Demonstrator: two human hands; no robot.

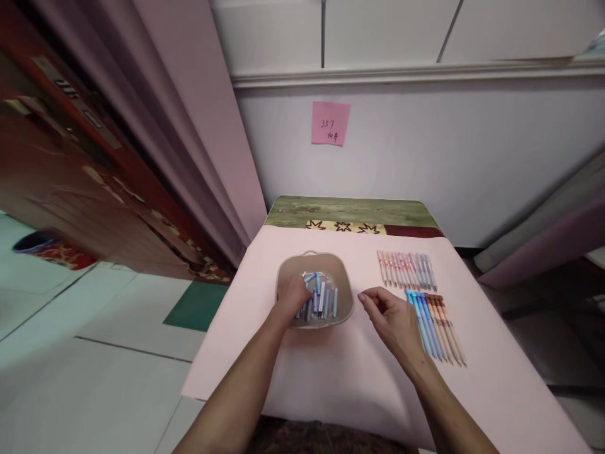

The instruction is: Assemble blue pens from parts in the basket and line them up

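Observation:
A grey-beige basket (347,302) stands on the pink-covered table, with several blue, white and purple pens (327,299) lying loosely inside. My left hand (293,295) reaches over the basket's left side, among the pens; its fingertips are too hidden to tell what they hold. Just right of the basket is my right hand (390,315), thumb and forefinger brought together, with no object visible between them. Beside it lie a row of blue pens (428,328) and brown-topped pens (447,331). Farther back is a row of pink to grey-purple pens (406,271).
The table (331,378) has a pink cover and a green patterned far edge (350,211). A pink note (330,123) is on the wall behind. Purple curtains and a red door stand at the left.

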